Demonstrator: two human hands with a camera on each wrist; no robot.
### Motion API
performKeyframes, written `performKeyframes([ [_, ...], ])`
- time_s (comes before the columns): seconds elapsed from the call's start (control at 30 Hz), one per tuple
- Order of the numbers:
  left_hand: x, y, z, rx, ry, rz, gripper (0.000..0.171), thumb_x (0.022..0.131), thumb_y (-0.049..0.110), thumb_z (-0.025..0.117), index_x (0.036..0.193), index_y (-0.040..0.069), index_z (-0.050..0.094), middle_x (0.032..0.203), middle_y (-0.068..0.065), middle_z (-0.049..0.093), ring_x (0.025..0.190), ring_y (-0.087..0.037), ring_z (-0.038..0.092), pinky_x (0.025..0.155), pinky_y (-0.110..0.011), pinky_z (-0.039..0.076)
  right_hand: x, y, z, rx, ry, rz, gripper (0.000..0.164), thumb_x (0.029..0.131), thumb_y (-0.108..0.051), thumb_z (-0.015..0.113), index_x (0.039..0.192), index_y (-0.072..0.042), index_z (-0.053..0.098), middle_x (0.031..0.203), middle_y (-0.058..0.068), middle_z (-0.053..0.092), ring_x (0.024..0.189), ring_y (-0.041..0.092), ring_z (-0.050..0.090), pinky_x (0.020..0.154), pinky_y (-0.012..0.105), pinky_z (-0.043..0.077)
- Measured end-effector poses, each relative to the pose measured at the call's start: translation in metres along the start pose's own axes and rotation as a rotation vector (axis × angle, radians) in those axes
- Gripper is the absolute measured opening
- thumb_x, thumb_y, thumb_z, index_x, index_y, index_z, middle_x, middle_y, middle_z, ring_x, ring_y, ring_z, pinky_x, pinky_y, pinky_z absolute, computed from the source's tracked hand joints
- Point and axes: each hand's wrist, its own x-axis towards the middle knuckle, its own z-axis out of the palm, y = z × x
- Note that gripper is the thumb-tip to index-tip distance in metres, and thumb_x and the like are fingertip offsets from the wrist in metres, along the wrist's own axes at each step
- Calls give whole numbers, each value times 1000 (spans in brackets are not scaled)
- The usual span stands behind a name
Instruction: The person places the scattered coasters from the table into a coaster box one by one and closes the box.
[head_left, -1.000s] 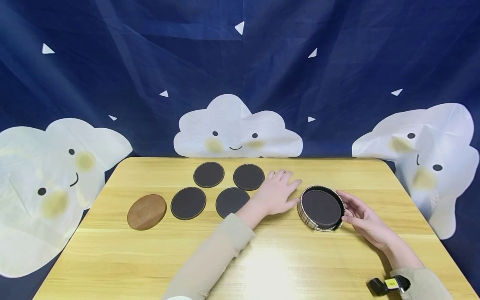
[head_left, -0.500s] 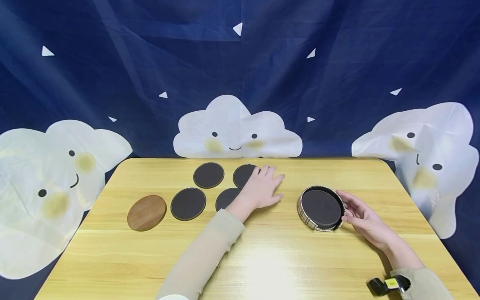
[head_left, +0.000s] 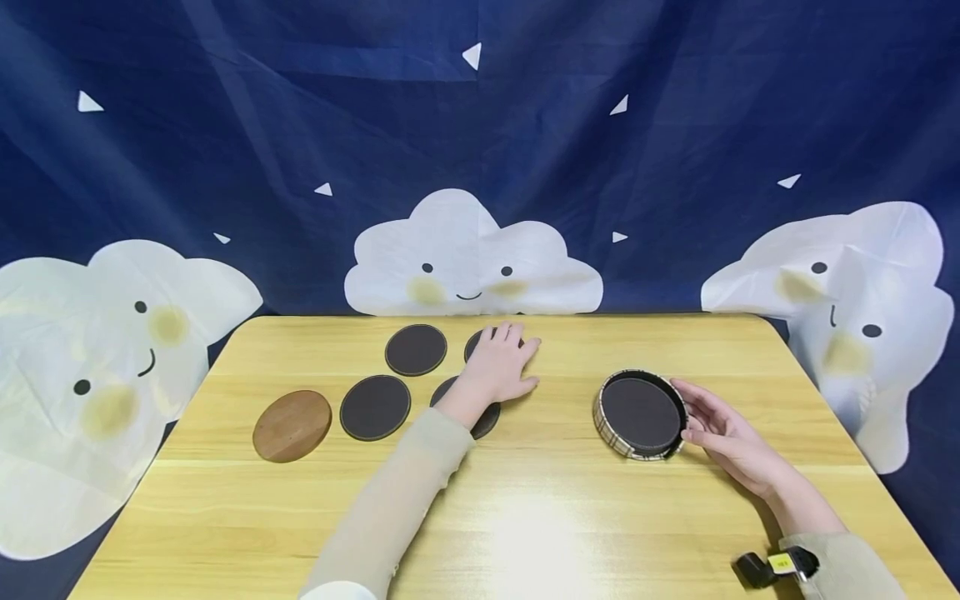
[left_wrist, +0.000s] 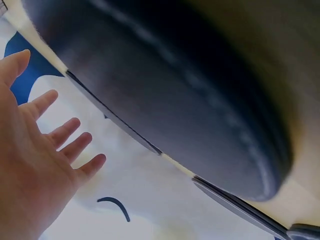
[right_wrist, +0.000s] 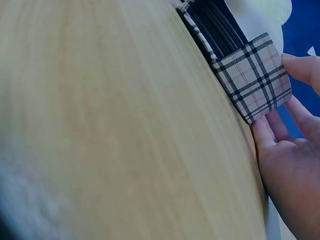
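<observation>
My left hand (head_left: 495,367) is over the back right black round coaster (head_left: 473,342), hiding most of it. In the left wrist view its fingers are spread and extended, with nothing between them. The left wrist passes above another black coaster (head_left: 486,421), close in front. On the right, my right hand (head_left: 727,442) holds a round plaid coaster holder (right_wrist: 255,80) by its side, thumb near the rim and fingers against the wall. Inside the holder lies a stack of black coasters (head_left: 641,414), their edges visible through the wall's gap in the right wrist view.
Two more black coasters, one at the back (head_left: 416,350) and one nearer (head_left: 375,407), lie flat left of my left hand. A brown wooden disc (head_left: 292,426) lies farther left on the light wood table (head_left: 225,517). A blue cloud-patterned curtain (head_left: 660,167) hangs behind.
My left hand has moved left from beside the coaster holder to over the back right coaster, fingers extended throughout. My right hand and the holder have stayed in place.
</observation>
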Motion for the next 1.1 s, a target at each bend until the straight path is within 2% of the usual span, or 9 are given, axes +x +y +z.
performKeyframes([
  [0.27,2,-15,6,-26,-33,-55,69,101,60,59,160,27,46,160,-14,43,151,-33,41,122,-56,35,1,-1,-2,8,-8,5,71,99,22,41,164,-6,33,157,-10,52,139,-2,53,112,12,43],
  [0.47,5,-22,8,-21,-44,-69,69,102,60,58,160,26,46,161,-16,43,151,-35,41,122,-56,35,2,-3,-1,17,-11,22,71,101,19,42,165,-8,32,156,-9,53,138,-1,54,110,14,45],
  [1.1,7,-27,13,-115,-107,-88,72,102,62,56,164,28,40,161,-19,40,145,-40,43,115,-56,41,0,-1,-3,22,-19,16,70,101,20,42,165,-6,30,158,-9,51,139,-1,54,111,14,45],
])
